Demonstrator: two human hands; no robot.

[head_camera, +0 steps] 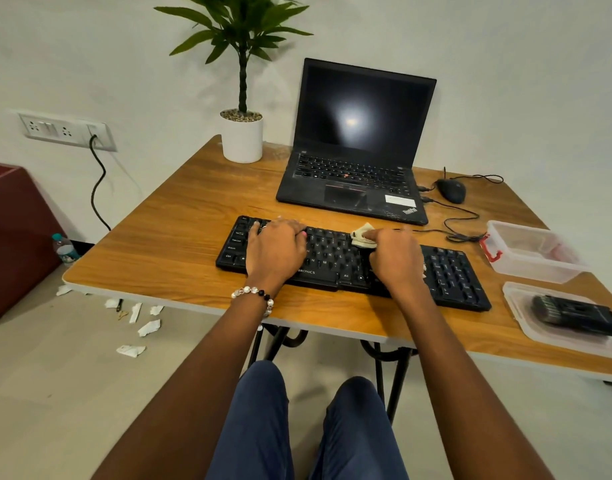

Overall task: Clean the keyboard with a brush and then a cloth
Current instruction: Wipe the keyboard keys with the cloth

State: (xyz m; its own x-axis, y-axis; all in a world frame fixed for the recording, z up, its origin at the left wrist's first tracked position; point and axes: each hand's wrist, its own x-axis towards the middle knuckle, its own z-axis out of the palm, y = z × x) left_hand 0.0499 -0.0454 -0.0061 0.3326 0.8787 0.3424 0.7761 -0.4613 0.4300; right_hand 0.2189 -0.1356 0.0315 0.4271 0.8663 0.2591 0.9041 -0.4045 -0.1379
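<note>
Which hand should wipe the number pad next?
Right. The right hand already pinches the small pale cloth and sits beside the number pad of the black keyboard; the left hand rests flat on the opposite end, likely steadying it.

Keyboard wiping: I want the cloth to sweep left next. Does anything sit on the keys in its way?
Yes. The left hand rests flat on the keyboard left of the cloth, which the right hand presses down.

Matt black plastic keyboard (pixel 335 261); soft pale cloth (pixel 362 236) at its 12 o'clock; wood-grain table (pixel 180 237), smooth; clear plastic box (pixel 533 251) at 3 o'clock.
</note>
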